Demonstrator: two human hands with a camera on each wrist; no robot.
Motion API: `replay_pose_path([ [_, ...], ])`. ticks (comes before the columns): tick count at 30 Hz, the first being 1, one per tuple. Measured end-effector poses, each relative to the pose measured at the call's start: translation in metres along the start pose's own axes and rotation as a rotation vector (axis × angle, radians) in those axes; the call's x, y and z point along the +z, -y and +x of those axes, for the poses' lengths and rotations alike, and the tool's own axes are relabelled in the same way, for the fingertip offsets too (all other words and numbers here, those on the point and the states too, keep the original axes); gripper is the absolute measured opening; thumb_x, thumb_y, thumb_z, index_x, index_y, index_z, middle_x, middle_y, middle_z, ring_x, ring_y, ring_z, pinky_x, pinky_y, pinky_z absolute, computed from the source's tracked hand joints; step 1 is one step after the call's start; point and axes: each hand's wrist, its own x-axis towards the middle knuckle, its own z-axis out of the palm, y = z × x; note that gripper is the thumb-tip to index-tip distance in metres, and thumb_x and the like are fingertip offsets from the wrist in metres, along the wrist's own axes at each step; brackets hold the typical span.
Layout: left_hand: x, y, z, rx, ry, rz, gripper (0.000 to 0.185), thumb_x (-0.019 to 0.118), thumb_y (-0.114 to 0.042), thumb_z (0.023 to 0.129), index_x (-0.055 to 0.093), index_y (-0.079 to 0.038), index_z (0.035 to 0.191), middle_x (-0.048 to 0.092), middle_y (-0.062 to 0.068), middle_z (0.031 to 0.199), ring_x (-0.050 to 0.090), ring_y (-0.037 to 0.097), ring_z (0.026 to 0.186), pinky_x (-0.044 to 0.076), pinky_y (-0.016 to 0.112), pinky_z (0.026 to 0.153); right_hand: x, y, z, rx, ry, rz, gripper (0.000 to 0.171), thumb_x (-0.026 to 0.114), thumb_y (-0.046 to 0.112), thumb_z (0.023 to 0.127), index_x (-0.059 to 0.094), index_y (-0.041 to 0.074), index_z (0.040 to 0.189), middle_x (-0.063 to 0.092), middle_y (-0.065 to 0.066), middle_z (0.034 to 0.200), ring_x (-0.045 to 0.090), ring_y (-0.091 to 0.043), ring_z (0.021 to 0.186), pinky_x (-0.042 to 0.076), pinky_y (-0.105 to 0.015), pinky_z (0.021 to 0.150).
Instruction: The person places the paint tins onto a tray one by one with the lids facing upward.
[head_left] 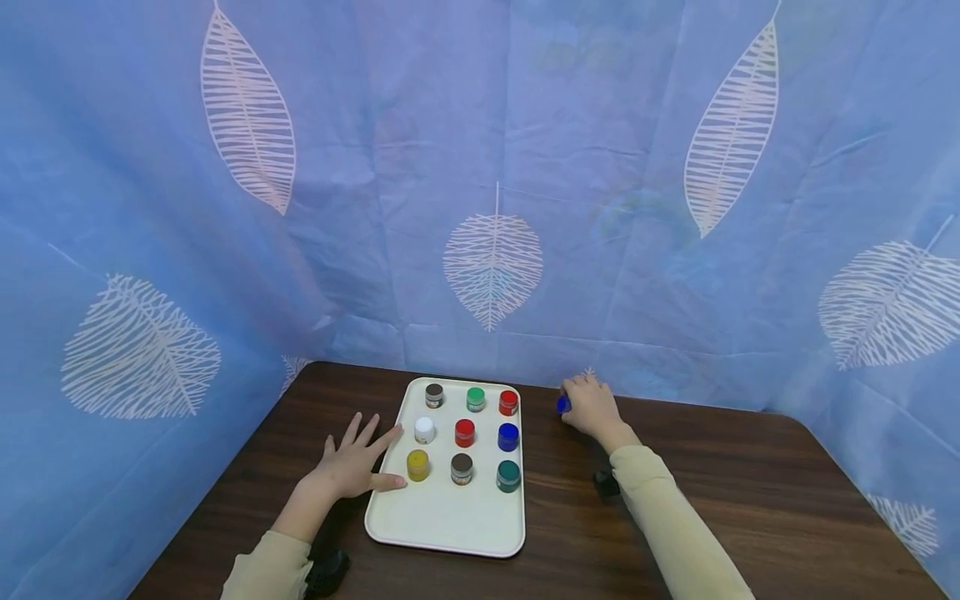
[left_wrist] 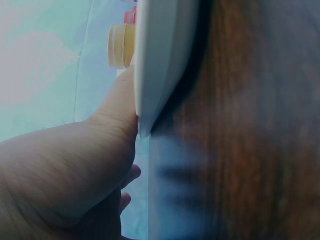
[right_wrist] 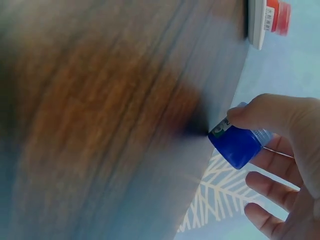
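holding a small blue-capped paint pot at the far edge of the dark wood-grain table, right of the white rectangular plastic tray.

we find the right hand with fingers curled round the pot, pinching it between thumb and forefinger; the grip is light, so we judge the smooth cap could slip and the pot roll off the back edge. the left hand lies flat, fingers spread, thumb against the tray's rounded rim, holding nothing; a push there could slide the glossy tray and topple the nine small round pots on it, the yellow pot nearest. blue leaf-print cloth hangs behind.
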Motion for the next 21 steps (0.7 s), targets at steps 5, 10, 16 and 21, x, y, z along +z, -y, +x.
replay_pose_path([
  [5,0.0,0.001,0.0,0.002,-0.002,0.004,0.094,0.066,-0.067,0.077,0.032,-0.023,0.154,0.018,0.022,0.161,0.003,0.049,0.149,0.011,0.081,0.103,-0.003,0.001,-0.007,-0.013,-0.038,0.031,0.035,0.08,0.024,0.077,0.062,0.008,0.102,0.065,-0.014,0.112,0.054,-0.042,0.12,0.045,-0.06,0.091],
  [10,0.0,0.0,-0.001,0.0,0.0,0.003,0.095,0.067,-0.067,0.077,0.031,-0.024,0.154,0.018,0.023,0.161,0.004,0.049,0.149,0.011,0.081,0.103,-0.002,0.001,-0.013,-0.029,-0.068,0.039,0.038,0.08,0.026,0.075,0.06,0.008,0.102,0.066,-0.01,0.102,0.06,-0.033,0.101,0.047,-0.056,0.085],
  [16,0.0,-0.001,-0.002,0.006,0.0,-0.001,0.094,0.067,-0.066,0.078,0.032,-0.023,0.154,0.018,0.023,0.161,0.003,0.049,0.149,0.012,0.081,0.103,-0.009,0.004,-0.019,-0.055,-0.114,0.023,0.037,0.078,0.027,0.075,0.059,0.009,0.101,0.066,-0.009,0.098,0.061,-0.03,0.093,0.048,-0.053,0.081],
  [21,0.001,0.0,-0.001,0.007,-0.002,0.006,0.094,0.066,-0.066,0.078,0.031,-0.024,0.154,0.017,0.023,0.161,0.003,0.049,0.149,0.012,0.081,0.103,-0.015,0.011,-0.027,-0.088,-0.163,0.016,0.035,0.078,0.027,0.073,0.056,0.012,0.095,0.062,-0.004,0.088,0.056,-0.024,0.082,0.046,-0.048,0.075],
])
